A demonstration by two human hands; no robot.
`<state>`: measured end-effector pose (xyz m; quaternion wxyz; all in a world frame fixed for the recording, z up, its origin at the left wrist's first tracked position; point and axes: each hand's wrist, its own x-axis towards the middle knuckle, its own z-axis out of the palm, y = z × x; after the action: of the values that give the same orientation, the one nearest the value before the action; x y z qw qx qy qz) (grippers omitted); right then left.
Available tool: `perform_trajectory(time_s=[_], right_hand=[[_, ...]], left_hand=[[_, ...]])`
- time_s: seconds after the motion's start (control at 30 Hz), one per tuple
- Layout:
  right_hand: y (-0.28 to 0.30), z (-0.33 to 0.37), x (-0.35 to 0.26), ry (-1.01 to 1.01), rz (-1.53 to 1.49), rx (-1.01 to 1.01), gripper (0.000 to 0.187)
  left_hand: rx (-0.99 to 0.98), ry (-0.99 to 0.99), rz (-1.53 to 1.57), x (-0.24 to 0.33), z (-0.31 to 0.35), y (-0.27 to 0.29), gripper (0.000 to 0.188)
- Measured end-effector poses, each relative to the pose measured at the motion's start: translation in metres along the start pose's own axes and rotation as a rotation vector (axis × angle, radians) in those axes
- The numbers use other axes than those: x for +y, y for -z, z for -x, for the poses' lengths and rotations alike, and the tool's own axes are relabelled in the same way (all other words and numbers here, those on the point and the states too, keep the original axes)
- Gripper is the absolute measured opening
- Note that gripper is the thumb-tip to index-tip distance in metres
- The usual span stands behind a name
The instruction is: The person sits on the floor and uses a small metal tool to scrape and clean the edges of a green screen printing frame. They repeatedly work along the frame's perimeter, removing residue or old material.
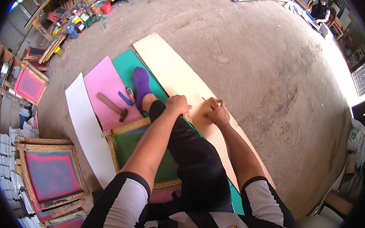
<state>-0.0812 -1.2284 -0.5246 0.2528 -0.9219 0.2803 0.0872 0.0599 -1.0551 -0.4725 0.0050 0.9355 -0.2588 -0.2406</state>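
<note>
On my feed, a stained, grey-brown floor (283, 99) spreads wide. I see bright light (339, 75) glaring on its right side, near a pale metal grille (363, 78). At upper left, I make out a wooden rack (47, 3) with clutter, beside a grey wall (20, 22).

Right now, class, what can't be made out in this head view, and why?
Head view throughout:
Green-mesh wooden frame: middle hidden by left forearm and trouser leg.
Left hand: most fingertips hidden behind the hand itself.
Thin tool: grip end mostly covered by right hand.
Lowest red screen: cut off by lower edge.
Distant person: handwork too small.
</note>
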Motion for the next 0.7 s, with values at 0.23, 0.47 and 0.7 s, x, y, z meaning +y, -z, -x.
perform_trajectory(time_s=[0.23,0.47,0.7], right_hand=[[0.010,-0.008,-0.012,0.111,0.004,0.002,0.063],[0.037,-0.002,-0.094,0.440,-0.020,0.047,0.028],[0.015,0.109,-0.208,0.709,-0.212,-0.099,0.029]], left_hand=[[0.147,-0.043,0.226,-0.023,0.037,0.007,0.046],[0.698,-0.047,0.501,-0.082,0.126,-0.010,0.038],[0.820,0.094,0.626,-0.161,0.239,-0.094,0.034]])
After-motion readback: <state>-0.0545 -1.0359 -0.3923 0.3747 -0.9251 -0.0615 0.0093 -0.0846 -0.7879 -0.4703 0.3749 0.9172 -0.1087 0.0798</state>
